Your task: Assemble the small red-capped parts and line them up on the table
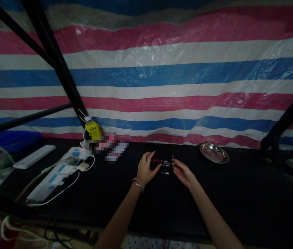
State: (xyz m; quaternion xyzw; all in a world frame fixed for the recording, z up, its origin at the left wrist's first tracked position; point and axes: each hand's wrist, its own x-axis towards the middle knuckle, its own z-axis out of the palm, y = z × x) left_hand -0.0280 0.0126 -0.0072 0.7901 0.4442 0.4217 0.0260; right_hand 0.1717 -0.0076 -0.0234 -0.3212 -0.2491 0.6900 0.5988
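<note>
My left hand is open above the black table, thumb and fingers spread apart. Between them lies a slim red item with a shiny metal end; whether the hand touches it I cannot tell. Close by are a dark piece with a metal end and a smaller metal-ended piece. My right hand is just to their right, its thumb and fingertips pinched on a small pointed metal piece that stands roughly upright. The exact kind of these small parts is too dark to make out.
A round metal dish stands at the back right. To the left are a white power strip with cables, a yellow bottle and a blurred-out flat object. Black metal posts and a striped tarp border the table.
</note>
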